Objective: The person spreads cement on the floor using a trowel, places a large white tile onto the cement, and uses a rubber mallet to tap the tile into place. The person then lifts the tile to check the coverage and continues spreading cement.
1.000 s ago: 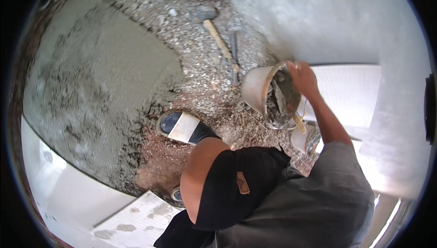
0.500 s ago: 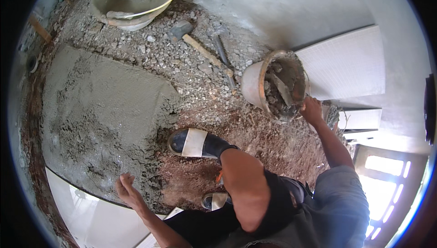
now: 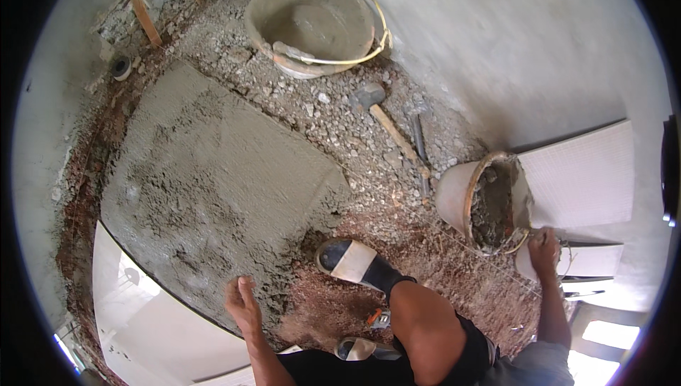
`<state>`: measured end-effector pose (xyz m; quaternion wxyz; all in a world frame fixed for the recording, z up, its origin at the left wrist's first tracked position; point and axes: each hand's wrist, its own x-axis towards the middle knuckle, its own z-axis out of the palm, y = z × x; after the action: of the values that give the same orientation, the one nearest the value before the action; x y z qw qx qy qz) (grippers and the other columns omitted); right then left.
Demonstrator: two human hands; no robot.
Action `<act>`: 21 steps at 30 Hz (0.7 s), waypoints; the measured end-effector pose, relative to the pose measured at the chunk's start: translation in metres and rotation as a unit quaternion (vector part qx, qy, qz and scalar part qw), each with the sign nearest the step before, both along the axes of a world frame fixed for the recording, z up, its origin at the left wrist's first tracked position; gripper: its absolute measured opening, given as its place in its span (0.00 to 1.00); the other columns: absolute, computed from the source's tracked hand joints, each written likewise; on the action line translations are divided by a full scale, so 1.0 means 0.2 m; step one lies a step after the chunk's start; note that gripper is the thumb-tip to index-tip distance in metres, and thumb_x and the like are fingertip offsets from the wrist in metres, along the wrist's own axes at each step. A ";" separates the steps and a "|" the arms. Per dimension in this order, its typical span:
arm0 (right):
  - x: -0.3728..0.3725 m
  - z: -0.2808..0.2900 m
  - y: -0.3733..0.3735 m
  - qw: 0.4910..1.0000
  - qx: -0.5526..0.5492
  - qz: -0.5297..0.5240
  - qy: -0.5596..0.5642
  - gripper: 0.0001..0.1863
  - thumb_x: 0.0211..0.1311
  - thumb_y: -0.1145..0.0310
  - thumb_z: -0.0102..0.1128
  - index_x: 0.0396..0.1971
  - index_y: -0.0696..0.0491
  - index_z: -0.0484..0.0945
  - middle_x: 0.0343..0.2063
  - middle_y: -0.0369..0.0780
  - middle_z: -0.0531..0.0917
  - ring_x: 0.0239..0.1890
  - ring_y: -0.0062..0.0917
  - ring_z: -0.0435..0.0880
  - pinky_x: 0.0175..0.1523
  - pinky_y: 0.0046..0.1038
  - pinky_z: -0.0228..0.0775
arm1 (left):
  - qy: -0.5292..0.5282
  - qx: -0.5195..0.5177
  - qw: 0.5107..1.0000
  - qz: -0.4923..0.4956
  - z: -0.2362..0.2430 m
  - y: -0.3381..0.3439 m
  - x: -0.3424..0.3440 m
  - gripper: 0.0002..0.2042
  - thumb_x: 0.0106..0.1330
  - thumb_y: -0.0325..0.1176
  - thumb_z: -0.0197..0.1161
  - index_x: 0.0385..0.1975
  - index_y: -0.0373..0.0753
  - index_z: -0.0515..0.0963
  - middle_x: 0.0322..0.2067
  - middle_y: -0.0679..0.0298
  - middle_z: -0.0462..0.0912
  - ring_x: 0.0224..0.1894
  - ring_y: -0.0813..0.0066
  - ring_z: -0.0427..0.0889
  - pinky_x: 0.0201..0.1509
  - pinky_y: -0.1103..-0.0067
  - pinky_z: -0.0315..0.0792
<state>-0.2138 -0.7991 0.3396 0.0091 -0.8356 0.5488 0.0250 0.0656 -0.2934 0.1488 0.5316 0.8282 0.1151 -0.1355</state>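
Note:
My left hand (image 3: 241, 301) is open and empty over the near part of the grey wet mortar bed (image 3: 191, 159). My right hand (image 3: 544, 251) is closed at the near rim of a mortar-filled bucket (image 3: 452, 194), beside its looped handle; exactly what it grips is unclear. A sledgehammer (image 3: 390, 124) with a wooden handle lies on gravel above that bucket, next to a dark metal bar (image 3: 417, 138). My knee is bent and my booted foot (image 3: 355, 265) rests at the bed's edge.
A wide bucket (image 3: 305, 60) stands at the top. Grey walls (image 3: 553, 46) flank the ground. Pale tiles (image 3: 582, 173) lean at the right; a glossy tile (image 3: 142, 301) lies lower left. Wooden stakes (image 3: 145, 17), a tape roll (image 3: 120, 67) and an orange-and-grey tool (image 3: 379, 319) are also in view.
My view has shifted, bringing the whole wide bucket and stakes into it. My left hand has appeared over the mortar. My right hand has moved from the bucket's top rim down to its near side.

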 end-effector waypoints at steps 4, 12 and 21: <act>0.63 0.17 -0.12 0.964 0.035 0.256 -0.058 0.15 0.54 0.66 0.57 0.41 0.56 0.73 0.34 0.51 0.79 0.37 0.47 0.79 0.42 0.40 0.70 | -0.033 0.032 0.999 -0.014 -0.12 -0.01 0.02 0.17 0.69 0.43 0.56 0.35 0.31 0.76 0.27 0.63 0.78 0.29 0.78 0.73 0.32 0.80 0.68; 1.63 0.27 -0.14 0.913 -0.053 0.307 0.262 0.19 0.54 0.57 0.58 0.44 0.50 0.75 0.41 0.45 0.79 0.40 0.44 0.80 0.46 0.41 0.71 | 0.007 0.048 0.999 -0.011 -0.25 -0.04 0.06 0.20 0.68 0.47 0.57 0.36 0.30 0.76 0.26 0.62 0.77 0.29 0.79 0.72 0.32 0.79 0.68; 2.17 0.25 -0.02 0.900 -0.053 0.429 0.052 0.22 0.61 0.50 0.51 0.45 0.50 0.76 0.39 0.44 0.83 0.43 0.41 0.81 0.47 0.41 0.72 | 0.046 0.062 0.997 -0.018 -0.27 -0.03 0.06 0.19 0.68 0.46 0.57 0.36 0.30 0.75 0.28 0.63 0.76 0.31 0.79 0.72 0.36 0.81 0.70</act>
<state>0.2206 -0.8041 0.3887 -0.0753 -0.9868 0.1373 0.0406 0.0774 -0.2995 0.0939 0.4712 0.8542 0.1326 -0.1751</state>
